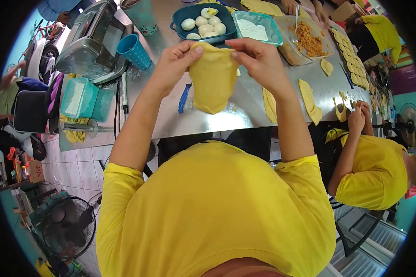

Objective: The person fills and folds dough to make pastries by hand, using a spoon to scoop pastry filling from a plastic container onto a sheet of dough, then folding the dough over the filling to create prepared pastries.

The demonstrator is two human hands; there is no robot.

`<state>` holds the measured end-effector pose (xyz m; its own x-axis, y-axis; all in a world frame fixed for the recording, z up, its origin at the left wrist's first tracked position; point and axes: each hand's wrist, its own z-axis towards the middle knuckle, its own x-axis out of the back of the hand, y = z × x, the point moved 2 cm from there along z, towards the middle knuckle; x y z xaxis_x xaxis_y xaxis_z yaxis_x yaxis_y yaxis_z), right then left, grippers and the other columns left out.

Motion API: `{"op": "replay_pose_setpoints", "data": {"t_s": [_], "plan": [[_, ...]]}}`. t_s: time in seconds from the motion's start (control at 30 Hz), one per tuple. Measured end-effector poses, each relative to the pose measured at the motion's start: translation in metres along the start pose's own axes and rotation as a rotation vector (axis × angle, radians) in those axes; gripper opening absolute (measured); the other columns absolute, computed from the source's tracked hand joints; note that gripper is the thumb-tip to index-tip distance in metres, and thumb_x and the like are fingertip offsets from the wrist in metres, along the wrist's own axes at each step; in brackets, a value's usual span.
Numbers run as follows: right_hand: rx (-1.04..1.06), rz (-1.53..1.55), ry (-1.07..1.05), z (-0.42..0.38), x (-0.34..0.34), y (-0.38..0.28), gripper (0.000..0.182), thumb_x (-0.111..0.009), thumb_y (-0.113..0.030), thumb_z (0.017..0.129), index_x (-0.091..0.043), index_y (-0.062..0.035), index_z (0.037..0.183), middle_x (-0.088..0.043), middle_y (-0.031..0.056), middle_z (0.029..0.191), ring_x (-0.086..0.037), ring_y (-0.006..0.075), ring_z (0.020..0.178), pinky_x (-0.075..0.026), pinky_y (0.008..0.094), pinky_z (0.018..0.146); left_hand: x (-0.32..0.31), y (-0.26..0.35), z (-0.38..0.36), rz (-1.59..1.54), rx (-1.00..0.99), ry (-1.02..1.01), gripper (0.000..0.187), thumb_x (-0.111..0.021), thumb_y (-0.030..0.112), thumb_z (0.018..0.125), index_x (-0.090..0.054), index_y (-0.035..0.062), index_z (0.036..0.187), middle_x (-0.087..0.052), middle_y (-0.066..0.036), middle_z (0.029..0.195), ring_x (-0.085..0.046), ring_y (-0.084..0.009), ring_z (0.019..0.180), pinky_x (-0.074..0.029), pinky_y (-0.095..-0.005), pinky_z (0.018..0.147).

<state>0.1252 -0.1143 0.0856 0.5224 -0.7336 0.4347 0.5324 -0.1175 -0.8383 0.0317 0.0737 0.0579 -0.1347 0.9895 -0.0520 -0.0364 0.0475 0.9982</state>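
A thin sheet of yellow dough [213,78] hangs down over the metal table, pinched at its top corners. My left hand [176,62] has thumb and fingers closed on its left corner, and my right hand [258,60] grips the right one. Just beyond the hands stands a dark blue tub [178,28] of peeled eggs, one showing some yolk. Beside it is a teal container [278,39] of white flour. A clear container [289,51] with orange-brown filling [309,39] and a spoon sits further right. Below my left hand lies a blue-handled tool [184,98], partly hidden.
A metal dough roller machine [90,44], a blue cup [134,51] and a teal box [80,98] stand at left. More dough pieces [309,102] lie at right, near a row of shaped pastries [349,57]. A co-worker in yellow [372,173] sits at right.
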Motion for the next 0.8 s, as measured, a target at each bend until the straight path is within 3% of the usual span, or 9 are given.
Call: {"op": "replay_pose_setpoints", "data": {"t_s": [0.1, 0.23, 0.3, 0.33, 0.4, 0.47, 0.57, 0.73, 0.8], "plan": [[-0.009, 0.028, 0.045, 0.008, -0.008, 0.008, 0.021, -0.061, -0.005, 0.084, -0.066, -0.0029, 0.105, -0.069, 0.0078, 0.085, -0.062, 0.0105, 0.074, -0.050, 0.0254, 0.067, 0.005, -0.005, 0.009, -0.021, 0.026, 0.047, 0.028, -0.061, 0.026, 0.091, -0.063, 0.0043, 0.108, -0.062, 0.002, 0.091, -0.055, -0.0053, 0.081, -0.043, -0.0201, 0.074], [0.050, -0.002, 0.111, -0.006, -0.007, -0.009, 0.021, -0.060, -0.004, 0.083, -0.067, -0.0042, 0.102, -0.069, 0.0092, 0.086, -0.064, 0.0154, 0.072, -0.051, 0.0282, 0.066, 0.008, -0.001, 0.000, 0.064, -0.152, 0.049, 0.029, -0.061, 0.026, 0.090, -0.063, 0.0038, 0.109, -0.063, 0.001, 0.091, -0.054, -0.0055, 0.087, -0.043, -0.0212, 0.077], [0.259, -0.111, 0.079, -0.021, -0.010, -0.005, 0.021, -0.059, -0.002, 0.081, -0.067, -0.0052, 0.100, -0.068, 0.0117, 0.087, -0.065, 0.0224, 0.072, -0.051, 0.0309, 0.064, 0.005, -0.007, -0.016, 0.129, -0.188, 0.009, 0.028, -0.061, 0.025, 0.090, -0.063, 0.0044, 0.110, -0.064, -0.001, 0.092, -0.055, -0.0060, 0.090, -0.043, -0.0211, 0.079], [0.177, -0.098, 0.017, -0.033, -0.016, 0.005, 0.019, -0.059, 0.000, 0.078, -0.067, -0.0047, 0.094, -0.066, 0.0141, 0.087, -0.064, 0.0287, 0.075, -0.051, 0.0339, 0.066, 0.002, -0.020, -0.024, 0.295, -0.233, -0.044, 0.027, -0.061, 0.023, 0.089, -0.064, 0.0060, 0.110, -0.065, -0.003, 0.097, -0.057, -0.0103, 0.095, -0.040, -0.0267, 0.087], [0.080, -0.147, -0.083, -0.061, -0.033, 0.034, 0.018, -0.058, 0.002, 0.076, -0.067, -0.0046, 0.090, -0.065, 0.0147, 0.084, -0.064, 0.0301, 0.077, -0.051, 0.0371, 0.069, -0.006, -0.057, -0.047, 0.456, -0.277, -0.095, 0.026, -0.061, 0.022, 0.088, -0.064, 0.0075, 0.110, -0.066, -0.006, 0.102, -0.059, -0.0146, 0.100, -0.038, -0.0322, 0.096], [0.051, -0.311, -0.181, -0.095, -0.052, 0.062, 0.020, -0.059, 0.007, 0.073, -0.066, -0.0022, 0.089, -0.066, 0.0108, 0.088, -0.065, 0.0282, 0.085, -0.052, 0.0339, 0.076, -0.019, -0.099, -0.074, 0.912, -0.224, -0.240, 0.026, -0.060, 0.021, 0.086, -0.064, 0.0095, 0.110, -0.062, -0.004, 0.119, -0.051, -0.0266, 0.122, -0.015, -0.0517, 0.110], [0.234, -0.402, -0.086, -0.125, -0.065, 0.066, 0.020, -0.061, 0.006, 0.069, -0.066, -0.0027, 0.087, -0.065, 0.0101, 0.099, -0.061, 0.0300, 0.097, -0.048, 0.0377, 0.086, -0.032, -0.099, -0.099, 1.032, -0.313, -0.200, 0.023, -0.063, 0.021, 0.082, -0.067, 0.0122, 0.102, -0.058, -0.002, 0.125, -0.049, -0.0264, 0.122, -0.013, -0.0560, 0.108], [0.247, -0.425, -0.065, -0.126, -0.067, 0.067, 0.022, -0.061, 0.006, 0.069, -0.066, -0.0029, 0.088, -0.064, 0.0100, 0.100, -0.061, 0.0294, 0.097, -0.048, 0.0371, 0.084, -0.033, -0.092, -0.089, 1.080, -0.337, -0.260, 0.028, -0.064, 0.022, 0.082, -0.064, 0.0100, 0.107, -0.057, -0.005, 0.125, -0.048, -0.0258, 0.121, -0.017, -0.0550, 0.108], [0.254, -0.400, -0.068, -0.116, -0.063, 0.069, 0.022, -0.061, 0.005, 0.069, -0.065, -0.0022, 0.089, -0.064, 0.0106, 0.097, -0.061, 0.0294, 0.093, -0.048, 0.0366, 0.081, -0.035, -0.090, -0.084, 1.079, -0.328, -0.043, 0.033, -0.062, 0.023, 0.083, -0.059, 0.0104, 0.114, -0.053, -0.005, 0.128, -0.047, -0.0260, 0.120, -0.021, -0.0563, 0.105]]}}
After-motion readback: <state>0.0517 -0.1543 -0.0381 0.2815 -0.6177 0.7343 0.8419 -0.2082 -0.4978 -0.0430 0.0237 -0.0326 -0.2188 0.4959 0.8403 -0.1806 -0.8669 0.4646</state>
